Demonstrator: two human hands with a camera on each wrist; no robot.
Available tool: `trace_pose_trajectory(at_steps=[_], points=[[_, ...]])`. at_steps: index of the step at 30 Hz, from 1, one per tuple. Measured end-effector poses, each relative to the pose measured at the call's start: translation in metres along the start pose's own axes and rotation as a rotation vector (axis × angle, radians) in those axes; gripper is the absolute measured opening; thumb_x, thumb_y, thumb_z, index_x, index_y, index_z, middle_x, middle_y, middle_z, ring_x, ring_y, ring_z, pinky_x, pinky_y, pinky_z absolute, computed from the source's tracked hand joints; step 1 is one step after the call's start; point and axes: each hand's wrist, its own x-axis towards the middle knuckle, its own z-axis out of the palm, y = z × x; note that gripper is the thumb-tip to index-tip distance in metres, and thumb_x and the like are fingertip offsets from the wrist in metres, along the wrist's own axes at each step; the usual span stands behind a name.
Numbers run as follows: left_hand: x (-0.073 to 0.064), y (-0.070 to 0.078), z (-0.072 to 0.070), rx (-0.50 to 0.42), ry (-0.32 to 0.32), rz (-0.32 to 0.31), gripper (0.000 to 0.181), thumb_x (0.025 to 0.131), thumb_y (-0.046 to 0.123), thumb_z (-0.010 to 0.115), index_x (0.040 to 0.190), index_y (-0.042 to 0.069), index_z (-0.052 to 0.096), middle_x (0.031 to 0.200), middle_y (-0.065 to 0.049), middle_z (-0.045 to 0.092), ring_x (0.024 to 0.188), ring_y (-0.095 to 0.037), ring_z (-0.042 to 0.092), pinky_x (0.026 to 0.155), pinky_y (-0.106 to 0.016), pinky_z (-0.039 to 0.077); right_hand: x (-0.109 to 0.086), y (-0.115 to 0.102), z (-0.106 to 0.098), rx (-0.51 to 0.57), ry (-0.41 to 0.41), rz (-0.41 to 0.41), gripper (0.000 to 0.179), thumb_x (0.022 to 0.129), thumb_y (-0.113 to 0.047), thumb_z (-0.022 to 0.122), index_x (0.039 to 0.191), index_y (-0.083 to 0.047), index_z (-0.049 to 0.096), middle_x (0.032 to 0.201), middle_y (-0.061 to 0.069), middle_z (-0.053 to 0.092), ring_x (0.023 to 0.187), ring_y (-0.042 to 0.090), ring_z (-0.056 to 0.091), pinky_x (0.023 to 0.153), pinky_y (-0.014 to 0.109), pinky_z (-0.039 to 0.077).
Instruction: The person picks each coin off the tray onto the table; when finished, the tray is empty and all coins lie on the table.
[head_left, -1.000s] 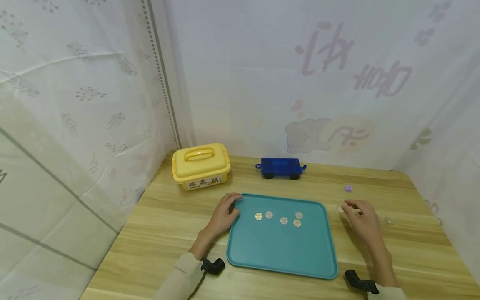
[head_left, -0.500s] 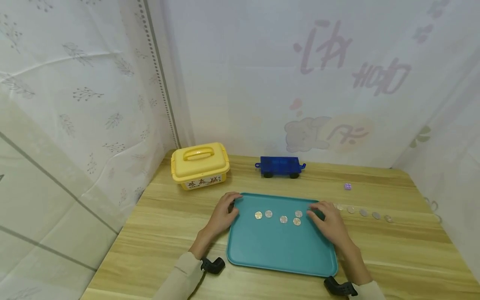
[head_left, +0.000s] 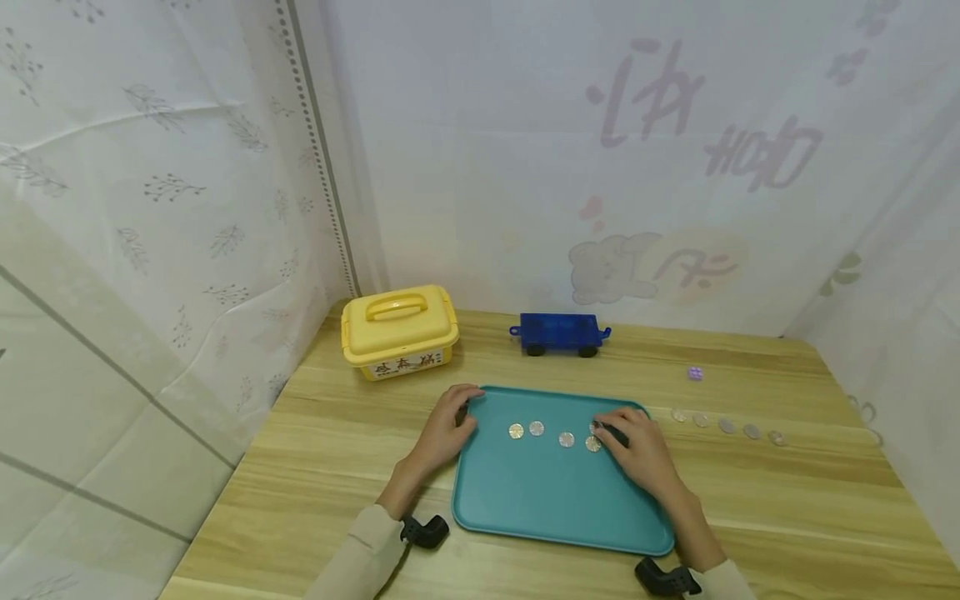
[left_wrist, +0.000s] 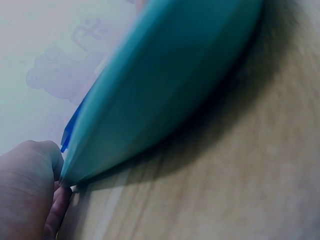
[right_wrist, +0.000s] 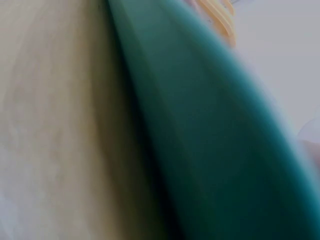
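Observation:
My left hand [head_left: 444, 427] grips the left rim of a teal tray [head_left: 558, 500]. In the left wrist view, the thumb and a finger [left_wrist: 61, 205] are at the tray's edge. Several coins lie in the tray's upper half, among them a gold coin [head_left: 516, 431] and silver coins [head_left: 536, 428] [head_left: 566, 439]. My right hand [head_left: 641, 450] is over the tray's right side, thumb and fingertips pinching a silver coin [head_left: 595, 427], which they partly cover. Just below it lies another coin [head_left: 593, 444]. The tray wall [right_wrist: 200, 110] fills the right wrist view and hides the fingers.
Right of the tray, several coins [head_left: 726, 426] lie in a slanting row on the wooden table [head_left: 825, 517]. A small purple brick [head_left: 695, 374] is behind them. A blue wagon [head_left: 559, 332] and a yellow lidded box [head_left: 401, 331] stand along the back, before a curtain [head_left: 480, 167].
My right hand has moved left, from the coin row on the table across the tray's right rim to a coin inside. The left hand has stayed on the tray.

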Motion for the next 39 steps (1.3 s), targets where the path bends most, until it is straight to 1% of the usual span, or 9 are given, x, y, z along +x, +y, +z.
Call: trace_pose_trajectory(at_steps=[4,10,16,19,21,25,30,34,39], points=[[-0.0004,-0.0001,-0.0005,0.002,0.003,0.002,0.043,0.092,-0.002,0.056,0.134,0.006,0.06,0.14,-0.013,0.054,0.131,-0.03,0.051,0.106,-0.05,0.046,-0.0003,-0.0013,0.0009,-0.029,-0.003,0.033,0.024,0.087,-0.014,0.076,0.11,-0.008,0.076,0.101,0.008,0.07,0.095,0.028,0.06,0.081,0.049,0.048],[-0.0005,-0.0012,0.0007,0.02,0.008,0.026,0.043,0.091,-0.002,0.056,0.133,0.006,0.06,0.139,-0.013,0.054,0.129,-0.03,0.052,0.103,-0.05,0.048,-0.0012,-0.0038,-0.0004,-0.036,-0.017,0.09,0.025,0.088,-0.016,0.074,0.111,-0.005,0.075,0.102,0.008,0.069,0.096,0.029,0.06,0.08,0.049,0.048],[0.0011,0.0023,-0.0014,0.013,-0.001,0.009,0.043,0.091,-0.003,0.056,0.133,0.004,0.06,0.139,-0.014,0.055,0.129,-0.031,0.051,0.104,-0.051,0.047,0.0026,-0.0012,-0.0023,-0.015,-0.047,0.103,0.021,0.089,-0.018,0.073,0.106,-0.005,0.074,0.095,0.006,0.066,0.089,0.023,0.058,0.076,0.041,0.046],[0.0011,0.0035,-0.002,0.008,0.002,0.01,0.043,0.091,-0.003,0.056,0.133,0.004,0.06,0.139,-0.014,0.055,0.13,-0.032,0.051,0.105,-0.052,0.046,0.0034,0.0013,-0.0027,0.013,-0.048,0.108,0.017,0.09,-0.017,0.073,0.103,-0.008,0.071,0.093,0.003,0.065,0.087,0.019,0.055,0.075,0.037,0.044],[0.0006,0.0034,-0.0017,0.011,0.003,0.01,0.043,0.091,-0.003,0.056,0.133,0.004,0.06,0.139,-0.014,0.055,0.131,-0.032,0.051,0.106,-0.052,0.046,0.0028,0.003,-0.002,0.022,-0.039,0.103,0.016,0.089,-0.015,0.073,0.103,-0.009,0.07,0.094,0.003,0.066,0.086,0.017,0.056,0.075,0.036,0.046],[-0.0014,0.002,-0.0003,0.009,0.001,0.004,0.043,0.091,-0.002,0.056,0.134,0.005,0.06,0.14,-0.014,0.054,0.131,-0.031,0.051,0.106,-0.05,0.046,-0.0001,0.0056,-0.0001,0.018,-0.037,0.094,0.02,0.088,-0.011,0.074,0.108,-0.008,0.071,0.096,0.002,0.069,0.085,0.014,0.057,0.074,0.035,0.048],[-0.0013,-0.0007,0.0002,0.002,-0.001,0.0,0.044,0.091,-0.002,0.056,0.134,0.006,0.06,0.14,-0.012,0.054,0.131,-0.03,0.05,0.107,-0.05,0.046,-0.0012,0.0037,0.0,-0.008,-0.057,0.109,0.028,0.088,-0.012,0.074,0.116,-0.006,0.072,0.099,0.004,0.069,0.087,0.015,0.057,0.076,0.038,0.046],[-0.0008,-0.0016,0.0004,0.004,0.009,0.008,0.045,0.09,-0.003,0.056,0.134,0.006,0.06,0.14,-0.012,0.055,0.131,-0.03,0.051,0.106,-0.05,0.046,-0.0003,-0.0005,-0.001,-0.041,-0.035,0.098,0.026,0.086,-0.015,0.076,0.109,-0.004,0.073,0.093,0.003,0.067,0.085,0.016,0.055,0.075,0.039,0.045],[-0.001,-0.0013,0.0009,-0.001,0.01,0.009,0.045,0.091,-0.003,0.056,0.134,0.006,0.06,0.14,-0.012,0.054,0.131,-0.03,0.051,0.106,-0.05,0.046,-0.0009,0.0006,0.0003,-0.05,0.036,0.079,0.024,0.082,-0.015,0.081,0.102,-0.005,0.073,0.085,0.0,0.064,0.081,0.014,0.053,0.072,0.035,0.043]])
